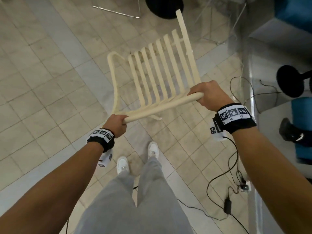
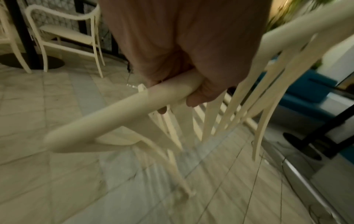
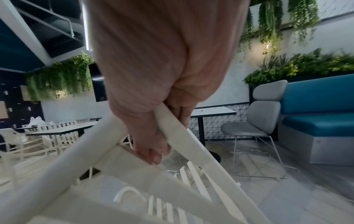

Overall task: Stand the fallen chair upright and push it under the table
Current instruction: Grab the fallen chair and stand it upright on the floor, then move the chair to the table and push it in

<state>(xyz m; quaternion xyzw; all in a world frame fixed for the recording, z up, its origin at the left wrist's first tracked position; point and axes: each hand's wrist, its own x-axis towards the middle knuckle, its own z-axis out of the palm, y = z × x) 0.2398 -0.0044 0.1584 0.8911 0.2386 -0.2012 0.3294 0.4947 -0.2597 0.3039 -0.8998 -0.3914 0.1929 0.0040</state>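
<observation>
A cream slatted chair (image 1: 157, 70) tilts over the tiled floor in the head view, its seat slats running away from me and one leg pointing up at the far end. My left hand (image 1: 117, 124) grips the near left end of its round top rail (image 1: 162, 107). My right hand (image 1: 207, 97) grips the rail's right end. The left wrist view shows my left hand (image 2: 191, 60) curled round that chair rail (image 2: 118, 109). In the right wrist view my right hand (image 3: 153, 91) wraps the chair frame (image 3: 191, 144). A table's round black base (image 1: 164, 7) stands just beyond the chair.
Black cables (image 1: 224, 173) and a power adapter (image 1: 227, 204) lie on the floor to my right. A second black base (image 1: 290, 82) and a blue bench (image 1: 302, 125) stand at the right. Another cream chair (image 2: 67, 34) and a grey chair (image 3: 254, 121) stand nearby.
</observation>
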